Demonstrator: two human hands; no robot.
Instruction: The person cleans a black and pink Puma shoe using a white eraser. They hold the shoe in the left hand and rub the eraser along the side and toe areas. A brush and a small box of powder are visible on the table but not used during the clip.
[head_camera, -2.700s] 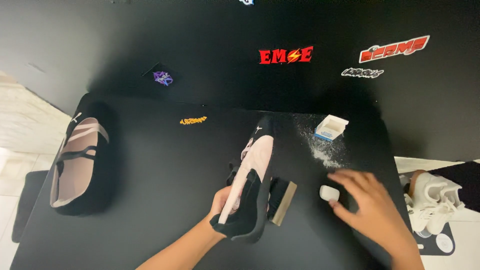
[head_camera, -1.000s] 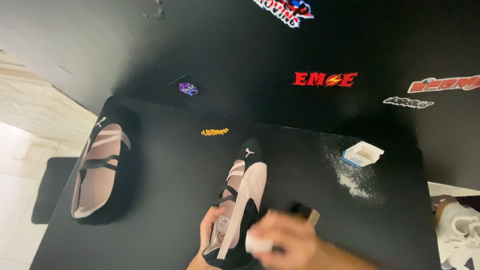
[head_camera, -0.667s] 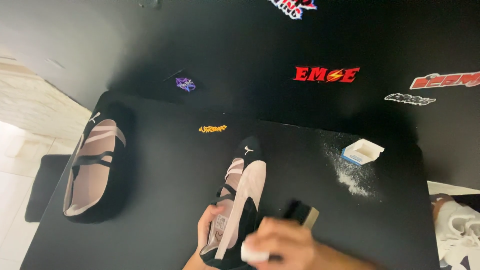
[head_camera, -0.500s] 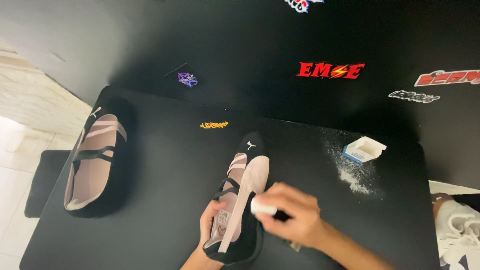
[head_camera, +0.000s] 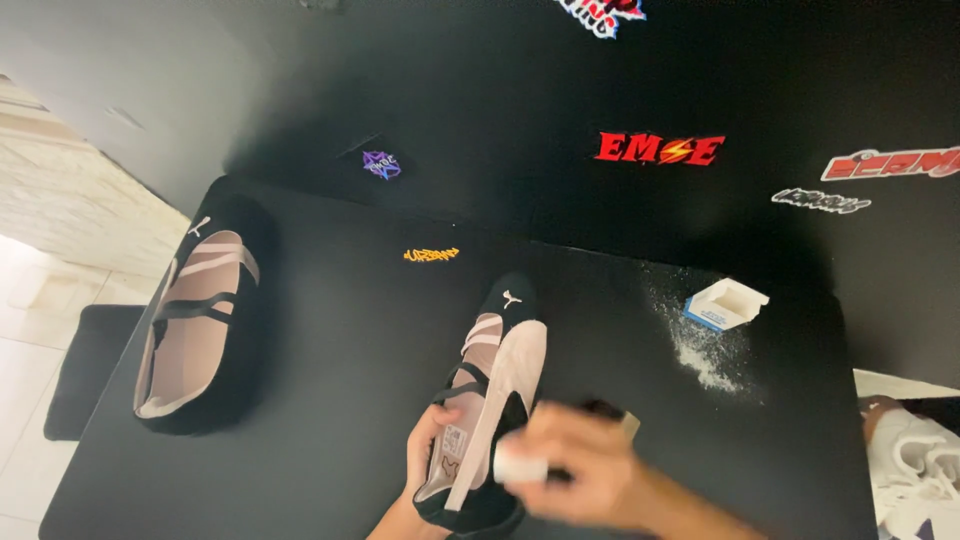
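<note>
On the black bench (head_camera: 330, 400), near edge: black-and-pink shoe (head_camera: 490, 400) tilted up, left hand (head_camera: 430, 450) clasping its heel. Right hand (head_camera: 580, 470), blurred, pinches a white eraser block (head_camera: 520, 467) against the upper. Risk: hard rubbing twists the shoe loose or scuffs the pink suede.

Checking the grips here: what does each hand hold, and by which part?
The left hand grips the black and pink shoe at its heel end. The right hand pinches a small white block at one end.
</note>
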